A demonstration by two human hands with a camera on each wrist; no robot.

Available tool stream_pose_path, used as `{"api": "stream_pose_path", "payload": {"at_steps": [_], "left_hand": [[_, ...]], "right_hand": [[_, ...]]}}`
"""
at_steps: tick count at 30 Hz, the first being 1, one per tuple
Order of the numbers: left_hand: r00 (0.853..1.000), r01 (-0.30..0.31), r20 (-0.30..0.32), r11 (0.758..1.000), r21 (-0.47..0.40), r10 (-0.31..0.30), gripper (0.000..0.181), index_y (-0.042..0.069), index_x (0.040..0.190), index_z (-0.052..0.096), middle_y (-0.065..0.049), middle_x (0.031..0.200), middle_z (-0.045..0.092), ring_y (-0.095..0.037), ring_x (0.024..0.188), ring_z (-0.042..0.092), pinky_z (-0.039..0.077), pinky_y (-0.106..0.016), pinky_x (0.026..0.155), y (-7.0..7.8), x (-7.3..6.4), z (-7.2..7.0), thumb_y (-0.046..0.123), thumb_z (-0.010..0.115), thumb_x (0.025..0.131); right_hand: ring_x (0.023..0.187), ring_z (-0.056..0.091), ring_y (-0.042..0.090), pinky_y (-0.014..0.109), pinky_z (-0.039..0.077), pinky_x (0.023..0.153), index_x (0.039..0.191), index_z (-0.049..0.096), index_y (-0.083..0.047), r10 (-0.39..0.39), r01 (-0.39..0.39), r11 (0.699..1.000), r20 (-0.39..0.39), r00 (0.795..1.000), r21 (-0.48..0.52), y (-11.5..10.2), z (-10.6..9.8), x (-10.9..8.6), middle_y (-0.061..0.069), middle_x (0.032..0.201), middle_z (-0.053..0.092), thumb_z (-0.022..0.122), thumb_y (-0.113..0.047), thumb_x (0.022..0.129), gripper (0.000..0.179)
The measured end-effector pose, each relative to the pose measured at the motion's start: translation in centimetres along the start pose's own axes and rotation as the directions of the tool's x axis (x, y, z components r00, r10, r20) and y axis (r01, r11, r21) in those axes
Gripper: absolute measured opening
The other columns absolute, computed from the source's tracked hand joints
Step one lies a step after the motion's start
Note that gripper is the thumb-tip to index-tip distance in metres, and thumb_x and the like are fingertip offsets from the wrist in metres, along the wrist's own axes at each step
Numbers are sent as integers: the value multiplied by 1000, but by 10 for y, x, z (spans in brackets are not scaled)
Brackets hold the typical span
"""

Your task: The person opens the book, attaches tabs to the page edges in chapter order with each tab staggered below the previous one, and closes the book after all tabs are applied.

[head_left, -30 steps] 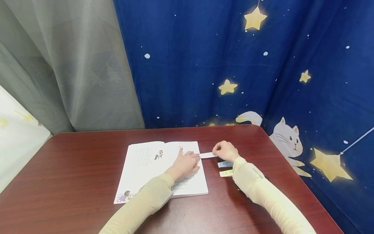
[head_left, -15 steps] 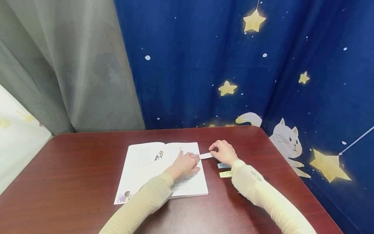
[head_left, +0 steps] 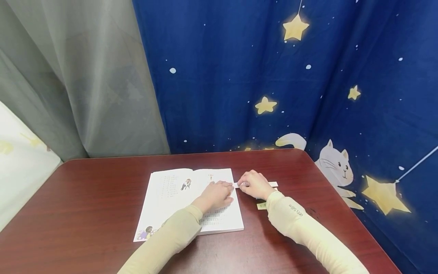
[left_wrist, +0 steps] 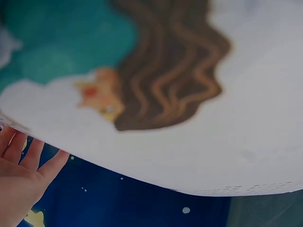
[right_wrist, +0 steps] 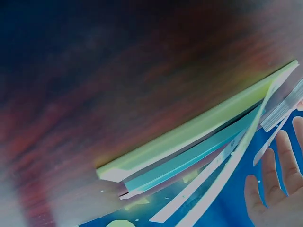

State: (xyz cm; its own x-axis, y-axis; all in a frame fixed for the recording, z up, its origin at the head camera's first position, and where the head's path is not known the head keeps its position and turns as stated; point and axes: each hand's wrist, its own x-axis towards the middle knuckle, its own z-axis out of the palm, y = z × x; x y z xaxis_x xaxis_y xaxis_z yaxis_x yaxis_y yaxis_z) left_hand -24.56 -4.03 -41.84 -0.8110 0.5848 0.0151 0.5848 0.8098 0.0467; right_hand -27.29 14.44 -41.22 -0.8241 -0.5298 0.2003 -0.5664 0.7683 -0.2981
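An open book (head_left: 176, 205) lies on the table, printed with text and small drawings. My left hand (head_left: 216, 195) rests with relaxed fingers on its right page; in the left wrist view a drawn page (left_wrist: 189, 156) fills most of the frame, with the hand's fingers at its edge. At the book's right edge my right hand (head_left: 256, 185) pinches a white paper strip (head_left: 273, 184), whose right end sticks out behind the hand. A yellow strip (head_left: 261, 206) lies just below, partly hidden by the wrist. A blue-green strip (right_wrist: 194, 156) shows in the right wrist view.
The dark red table (head_left: 96, 205) stretches far left of the book. Behind its back edge hang a grey curtain (head_left: 102, 95) and a blue star-patterned curtain (head_left: 219, 76).
My right hand has slid left along the white strip toward the book, exposing the strip's right end. It now covers most of the blue strip. The left hand stays on the page.
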Motion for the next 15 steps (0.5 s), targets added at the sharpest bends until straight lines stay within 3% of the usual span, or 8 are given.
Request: {"api": "stream_pose_path", "payload": {"at_steps": [8, 15], "left_hand": [[996, 33, 79, 999, 26, -35, 53, 13, 131, 50, -3, 137, 46, -22, 127, 41, 34, -49, 101, 4, -10, -2, 45, 51, 88], [999, 40, -8, 999, -15, -40, 48, 14, 124, 56, -5, 130, 53, -24, 120, 48, 36, -51, 98, -3, -38, -16, 42, 57, 85]], "right_hand": [[89, 55, 21, 42, 44, 79, 91, 72, -12, 35, -35, 999, -6, 999, 36, -2, -9, -7, -1, 90, 66, 62, -15, 81, 15], [90, 54, 19, 41, 44, 80, 96, 71, -14, 80, -80, 996, -11, 997, 28, 0, -20, -15, -2, 93, 64, 61, -20, 83, 18]]}}
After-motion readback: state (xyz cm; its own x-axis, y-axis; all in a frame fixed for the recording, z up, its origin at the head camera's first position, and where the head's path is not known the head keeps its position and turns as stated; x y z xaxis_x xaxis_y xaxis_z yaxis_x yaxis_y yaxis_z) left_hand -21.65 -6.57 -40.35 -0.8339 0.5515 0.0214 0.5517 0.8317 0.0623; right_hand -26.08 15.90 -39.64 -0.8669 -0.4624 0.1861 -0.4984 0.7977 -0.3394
